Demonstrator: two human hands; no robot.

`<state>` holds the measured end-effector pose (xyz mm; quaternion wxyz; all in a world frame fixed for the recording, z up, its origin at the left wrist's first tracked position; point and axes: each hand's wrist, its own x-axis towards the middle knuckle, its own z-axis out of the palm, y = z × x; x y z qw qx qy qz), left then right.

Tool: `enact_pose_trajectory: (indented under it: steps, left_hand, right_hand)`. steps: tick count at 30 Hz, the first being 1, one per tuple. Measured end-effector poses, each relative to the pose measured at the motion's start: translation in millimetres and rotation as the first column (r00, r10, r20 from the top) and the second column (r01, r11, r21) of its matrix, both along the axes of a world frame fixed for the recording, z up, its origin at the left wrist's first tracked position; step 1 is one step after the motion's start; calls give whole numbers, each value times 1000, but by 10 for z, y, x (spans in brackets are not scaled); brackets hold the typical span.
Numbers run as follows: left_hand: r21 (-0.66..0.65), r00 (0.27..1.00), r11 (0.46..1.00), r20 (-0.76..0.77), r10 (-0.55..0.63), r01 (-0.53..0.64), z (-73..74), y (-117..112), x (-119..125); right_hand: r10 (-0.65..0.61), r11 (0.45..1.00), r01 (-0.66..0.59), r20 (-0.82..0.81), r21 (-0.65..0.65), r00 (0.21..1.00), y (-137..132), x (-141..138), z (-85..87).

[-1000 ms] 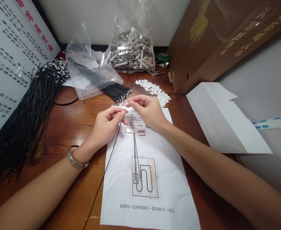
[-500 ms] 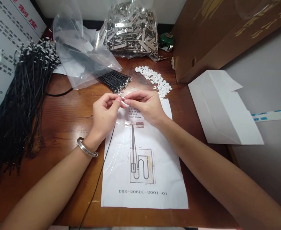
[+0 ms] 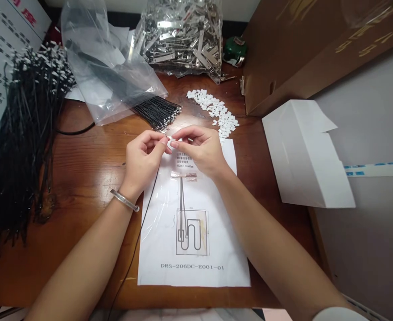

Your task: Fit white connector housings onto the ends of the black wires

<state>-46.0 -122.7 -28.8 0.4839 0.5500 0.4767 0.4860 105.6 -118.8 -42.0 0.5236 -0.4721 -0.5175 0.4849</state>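
Both hands meet above the top of a white drawing sheet on the wooden table. My left hand pinches the end of a thin black wire that trails down past my wrist to the table's front edge. My right hand pinches a small white connector against the wire's end. Fingertips of the two hands touch. A silver bangle sits on my left wrist.
A pile of small white connectors lies just beyond my right hand. Bundled black wires poke from a clear bag. A big heap of black wires fills the left. Behind are a bag of metal strips, a brown paper bag and a white folded box.
The view has tilted down and the sheet sits lower in the picture. My hands have drawn closer together, fingertips now meeting on the white connector.
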Motion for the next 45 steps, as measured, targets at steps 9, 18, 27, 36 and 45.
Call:
enact_pose_trajectory:
  steps: [9,18,27,36,45]
  left_hand:
    - [39,999,999,-41,-18,19,-7,-21,11]
    - [55,1000,998,-16,-1,2,-47,8,20]
    - [95,1000,995,-12,-25,26,-89,1,20]
    - [79,1000,997,15,-11,10,-99,-6,14]
    - [83,1000,996,0,-26,26,-82,-20,2]
  right_hand:
    - [11,998,-14,52,60,999,10,-7,-2]
    - [-64,996,62,32,62,997,13,-60,-19]
    - [-113,977,112,-6,179,994,33,-61,-52]
    - [-65,988,74,-67,136,996,-2,-36,-43]
    - [-91,989,101,-98,107,991,8,-24,-43]
